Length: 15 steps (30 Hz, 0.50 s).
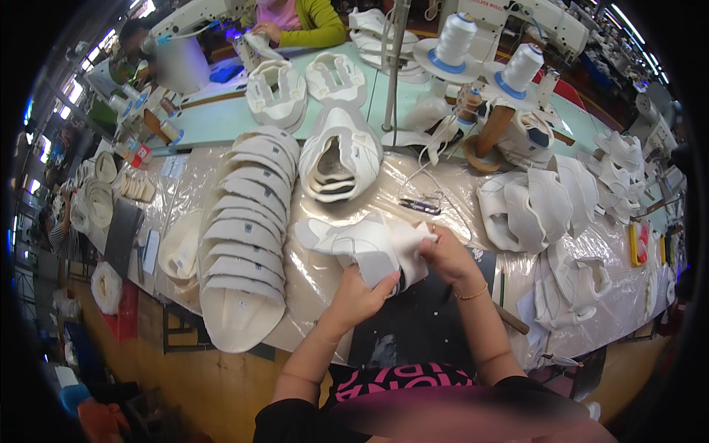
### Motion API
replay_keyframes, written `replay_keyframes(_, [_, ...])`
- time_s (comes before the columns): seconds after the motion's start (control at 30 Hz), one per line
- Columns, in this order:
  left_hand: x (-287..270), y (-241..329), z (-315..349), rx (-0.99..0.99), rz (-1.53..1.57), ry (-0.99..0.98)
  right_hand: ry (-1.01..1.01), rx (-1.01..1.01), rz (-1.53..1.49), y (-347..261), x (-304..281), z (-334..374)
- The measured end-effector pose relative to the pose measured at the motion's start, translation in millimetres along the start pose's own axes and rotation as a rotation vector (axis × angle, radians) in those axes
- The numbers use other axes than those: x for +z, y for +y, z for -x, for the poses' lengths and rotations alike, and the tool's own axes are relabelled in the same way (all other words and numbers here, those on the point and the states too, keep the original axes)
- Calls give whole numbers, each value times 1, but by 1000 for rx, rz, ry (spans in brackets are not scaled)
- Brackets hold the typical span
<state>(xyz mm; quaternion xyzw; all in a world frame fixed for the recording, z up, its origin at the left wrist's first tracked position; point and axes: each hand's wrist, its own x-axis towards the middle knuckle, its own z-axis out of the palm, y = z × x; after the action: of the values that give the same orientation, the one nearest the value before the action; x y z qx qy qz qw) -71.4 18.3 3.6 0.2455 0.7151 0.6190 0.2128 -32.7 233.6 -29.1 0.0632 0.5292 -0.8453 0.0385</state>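
Observation:
A white and grey shoe upper [362,240] is held between my two hands above the plastic-covered table. My left hand [354,299] grips its near lower edge, thumb on the grey panel. With bent fingers, my right hand [448,257] pinches the pale lining at its right end. Dark material shows at the opening between the hands. Just left lies a long overlapping row of grey-white shoe pieces [247,214]. Beyond the held upper stands a nested stack of finished-looking uppers [341,159]. Small dark thread snips [421,206] rest on the plastic behind my hands.
A black board [413,328] lies under my forearms. More uppers [528,207] are heaped at the right, beside a wooden-handled tool [511,319]. White thread cones [452,40] stand by a sewing machine [550,29] at the back. Across the table sits a person in a green sleeve [314,26].

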Motion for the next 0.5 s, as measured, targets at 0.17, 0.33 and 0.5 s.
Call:
replay_keyframes(0.17, [7,14,8,-113,16,103,47,62,-73,-15,8,-8])
replay_keyframes(0.33, [5,7,-10,-53,184,181,109,-113,-47,-31,5,-26])
replay_keyframes(0.5, [-9,7,-43,-145,649,229,204,-62,121,-40,13,-27])
